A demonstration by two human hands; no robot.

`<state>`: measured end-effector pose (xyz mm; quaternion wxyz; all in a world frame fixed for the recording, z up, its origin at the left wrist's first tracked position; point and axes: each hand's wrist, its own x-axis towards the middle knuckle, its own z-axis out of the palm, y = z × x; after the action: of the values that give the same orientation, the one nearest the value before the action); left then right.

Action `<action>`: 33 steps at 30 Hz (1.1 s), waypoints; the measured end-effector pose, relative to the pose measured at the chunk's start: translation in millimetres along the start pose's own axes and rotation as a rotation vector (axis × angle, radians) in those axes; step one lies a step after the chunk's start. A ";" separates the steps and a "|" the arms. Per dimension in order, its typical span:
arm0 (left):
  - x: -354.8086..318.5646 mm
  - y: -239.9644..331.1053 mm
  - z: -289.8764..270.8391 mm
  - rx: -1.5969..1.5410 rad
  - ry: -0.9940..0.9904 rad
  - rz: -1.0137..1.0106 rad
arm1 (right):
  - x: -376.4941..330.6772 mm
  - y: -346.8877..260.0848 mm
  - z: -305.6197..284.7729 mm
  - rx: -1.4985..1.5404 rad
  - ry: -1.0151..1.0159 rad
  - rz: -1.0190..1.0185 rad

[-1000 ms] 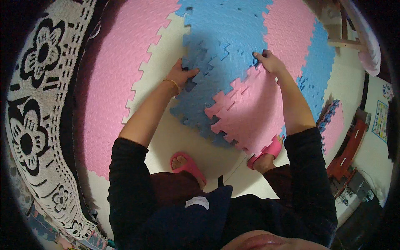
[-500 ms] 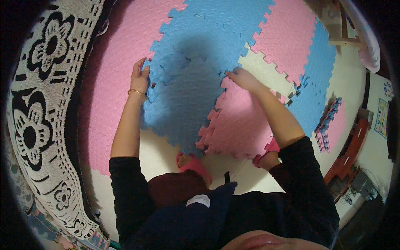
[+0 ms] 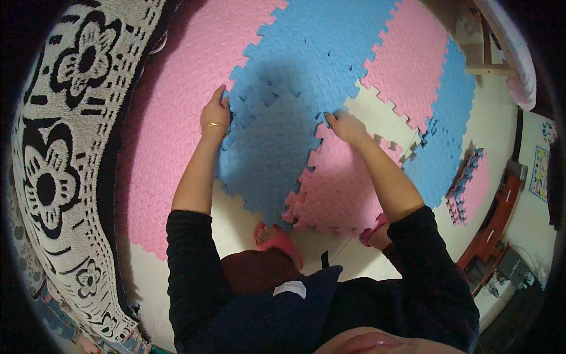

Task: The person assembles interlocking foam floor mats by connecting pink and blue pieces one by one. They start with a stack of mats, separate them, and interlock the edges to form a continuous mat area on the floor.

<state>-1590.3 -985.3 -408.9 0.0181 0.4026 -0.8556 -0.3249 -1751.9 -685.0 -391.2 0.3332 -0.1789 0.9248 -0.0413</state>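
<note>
A blue foam mat tile (image 3: 265,159) with toothed edges lies in front of me, partly in my shadow. My left hand (image 3: 216,115), with a thin bracelet at the wrist, grips its left edge beside the pink mats. On the other side my right hand (image 3: 348,126) pinches the tile's far right corner, above a pink foam tile (image 3: 339,186). Small dark gaps show where the blue tile's far edge meets the blue mat strip (image 3: 306,41). My fingertips are partly hidden at both edges.
Joined pink mats (image 3: 183,106) run along a sofa or bed with a black-and-white flowered cover (image 3: 88,59). A pink tile strip (image 3: 410,59) and another blue strip (image 3: 457,94) lie right. Stacked tiles (image 3: 471,189) stand farther right, near a reddish-brown cabinet (image 3: 492,221). My feet wear pink slippers (image 3: 280,242).
The whole view has shifted, so most things sit lower and farther right. Both hands keep their hold on the blue tile. The gaps along its far seam have changed shape.
</note>
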 end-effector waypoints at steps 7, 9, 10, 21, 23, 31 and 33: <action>-5.8 0.5 -19.4 0.192 -0.084 -0.032 | -16.6 -33.8 -37.8 -0.303 0.074 -0.166; -7.2 6.4 -19.5 0.218 -0.105 -0.085 | -7.0 -28.4 -35.9 -0.278 0.296 -0.327; -8.2 14.4 -21.6 0.231 -0.130 -0.134 | 2.4 -24.9 -32.9 -0.236 0.295 -0.301; 61.2 77.0 17.6 0.515 0.228 0.740 | 25.6 -13.1 -33.2 -0.049 0.255 -0.413; 77.3 96.4 43.4 0.486 0.245 0.800 | 29.2 -8.5 -33.1 0.039 0.276 -0.451; 83.2 131.5 79.0 0.629 0.012 0.452 | 39.0 -7.1 -21.5 -0.372 0.508 -0.421; 80.2 116.2 88.0 0.600 0.197 0.529 | 48.7 -5.4 -14.1 -0.363 0.510 -0.447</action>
<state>-1748.9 -939.9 -430.4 0.0645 0.1853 -0.9806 -0.0053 -1793.9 -708.1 -408.5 0.0379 -0.4162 0.9084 0.0082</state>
